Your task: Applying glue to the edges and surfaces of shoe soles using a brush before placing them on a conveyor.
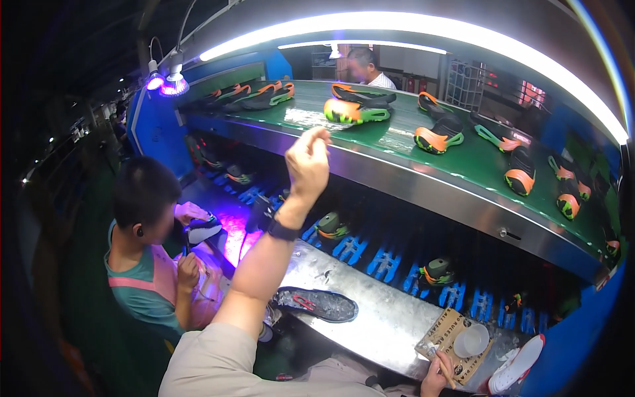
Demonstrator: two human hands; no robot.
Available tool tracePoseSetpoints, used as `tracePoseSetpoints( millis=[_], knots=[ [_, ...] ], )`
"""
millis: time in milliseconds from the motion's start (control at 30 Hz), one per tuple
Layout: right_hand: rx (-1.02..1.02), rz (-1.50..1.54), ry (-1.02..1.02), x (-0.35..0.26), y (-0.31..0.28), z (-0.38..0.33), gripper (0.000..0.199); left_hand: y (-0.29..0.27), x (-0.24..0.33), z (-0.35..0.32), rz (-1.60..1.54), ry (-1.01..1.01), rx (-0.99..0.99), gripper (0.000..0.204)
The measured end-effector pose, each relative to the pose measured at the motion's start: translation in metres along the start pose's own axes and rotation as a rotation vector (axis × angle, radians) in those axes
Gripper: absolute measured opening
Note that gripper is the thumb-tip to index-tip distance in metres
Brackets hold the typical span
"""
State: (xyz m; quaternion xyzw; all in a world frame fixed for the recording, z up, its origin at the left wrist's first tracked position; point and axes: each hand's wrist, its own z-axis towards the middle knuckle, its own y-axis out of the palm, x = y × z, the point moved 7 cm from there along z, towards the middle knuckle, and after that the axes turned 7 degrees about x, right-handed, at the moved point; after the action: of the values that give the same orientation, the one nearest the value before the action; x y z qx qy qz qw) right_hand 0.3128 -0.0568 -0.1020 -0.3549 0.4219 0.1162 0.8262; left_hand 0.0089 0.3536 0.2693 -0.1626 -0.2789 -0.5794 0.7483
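Observation:
My left arm, in a beige sleeve with a dark wristband, reaches up to the green conveyor belt (397,142). At its near edge, my left hand (308,162) has its fingers curled together, and what they may hold is hidden. Just beyond the fingertips lies an orange, green and black shoe sole (357,111), apart from them. At the lower right, my right hand (435,376) grips a wooden-handled brush (444,372), its head over a piece of printed cardboard (433,331). A translucent white cup (472,340) stands on that cardboard. Between my hands lies a dark shoe piece with a red mark (321,305).
Several more soles (433,140) lie along the belt. Below it, blue holders (382,264) run in a row, some with shoe parts (436,271). A white, red-edged shoe piece (519,365) rests at the metal bench's (377,331) right end. Left, a co-worker (149,264) handles a shoe piece.

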Motion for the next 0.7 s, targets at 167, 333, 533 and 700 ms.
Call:
tracePoseSetpoints(
  millis=[167, 333, 533, 700],
  knots=[
    [-0.012, -0.017, -0.072, -0.005, 0.008, 0.013, 0.023, -0.028, -0.089, 0.109, 0.944, 0.121, -0.028, 0.038],
    [-0.017, -0.063, -0.076, -0.008, 0.010, 0.014, 0.023, -0.065, -0.191, 0.203, 1.444, -0.386, -0.157, 0.085],
    [-0.037, -0.107, -0.058, -0.005, 0.016, 0.020, 0.023, -0.160, -0.285, 0.300, 1.520, -0.347, -0.087, 0.085],
    [-0.041, -0.188, -0.035, -0.016, 0.016, 0.017, 0.023, -0.125, -0.288, 0.291, 1.488, -0.126, -0.176, 0.053]
  ],
)
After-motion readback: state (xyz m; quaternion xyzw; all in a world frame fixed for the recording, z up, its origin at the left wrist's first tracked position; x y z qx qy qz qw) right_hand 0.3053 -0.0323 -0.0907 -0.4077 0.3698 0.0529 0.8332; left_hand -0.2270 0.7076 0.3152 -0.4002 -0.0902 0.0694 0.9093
